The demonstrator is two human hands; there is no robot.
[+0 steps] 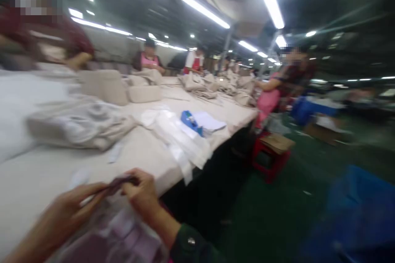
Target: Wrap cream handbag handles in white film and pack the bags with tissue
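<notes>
Low in the head view, my left hand [75, 207] and my right hand [142, 193] pinch the dark upper edge of a mauve piece of cloth [123, 238]. Both hands are closed, close together at the table's near edge. Below them the cloth hangs in folds, with paler patches on it; blur hides its exact kind. A small pale slip [79, 177] lies on the table just beyond my left hand. Farther in, a bundle of grey and white fabric [83, 123] rests on the beige tabletop [142, 156].
White plastic film [182, 135], a blue tape dispenser [191, 122] and white paper [210, 121] lie near the table's right edge. Beige cloth piles [200, 86] stand farther along. A co-worker [286, 74] stands by a red stool [271, 156]; blue bins [364, 209] sit right.
</notes>
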